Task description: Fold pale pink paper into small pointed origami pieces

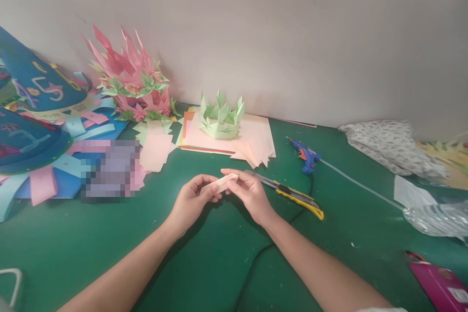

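Between my two hands, above the green table, is a small folded strip of pale peach paper (224, 183). My left hand (195, 197) pinches its left end between thumb and fingers. The right end is pinched by my right hand (252, 195), thumb on top. Just beyond my hands, folded peach paper pieces (248, 152) lie on a stack of coloured paper sheets (259, 131). A light green folded-paper crown (221, 119) stands on that stack. Close by my right hand lies a yellow utility knife (298, 197).
A blue glue gun (305, 155) with a long glue stick lies at right, its black cord (256, 258) running toward me. Farther right are a plastic bottle (435, 219) and a magenta object (437, 278). Pink paper crowns (131, 87), blue cone hats (44, 87) and paper strips crowd the left.
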Motion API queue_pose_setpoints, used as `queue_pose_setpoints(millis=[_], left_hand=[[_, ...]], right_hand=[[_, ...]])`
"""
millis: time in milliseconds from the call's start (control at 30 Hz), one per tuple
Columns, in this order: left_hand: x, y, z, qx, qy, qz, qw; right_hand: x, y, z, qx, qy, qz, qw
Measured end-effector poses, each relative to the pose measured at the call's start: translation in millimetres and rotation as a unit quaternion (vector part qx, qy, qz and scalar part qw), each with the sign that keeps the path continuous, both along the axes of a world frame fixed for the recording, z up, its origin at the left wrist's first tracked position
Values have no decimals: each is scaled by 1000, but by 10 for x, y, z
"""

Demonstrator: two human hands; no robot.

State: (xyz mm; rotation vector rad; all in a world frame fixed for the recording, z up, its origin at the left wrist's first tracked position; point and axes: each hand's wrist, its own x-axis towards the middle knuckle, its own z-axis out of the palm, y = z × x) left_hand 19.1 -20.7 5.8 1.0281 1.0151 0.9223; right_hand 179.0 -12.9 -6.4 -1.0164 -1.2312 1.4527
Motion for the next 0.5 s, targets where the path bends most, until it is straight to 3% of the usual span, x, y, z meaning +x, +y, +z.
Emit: queue_pose_setpoints(millis=[267,500], left_hand=[[13,-9,19,-1,40,11,999],[10,4,-7,-22,48,28,998]], right_hand=[[-56,-54,-6,95,-64,6,993],[-59,-70,-30,122,-125,-12,984]])
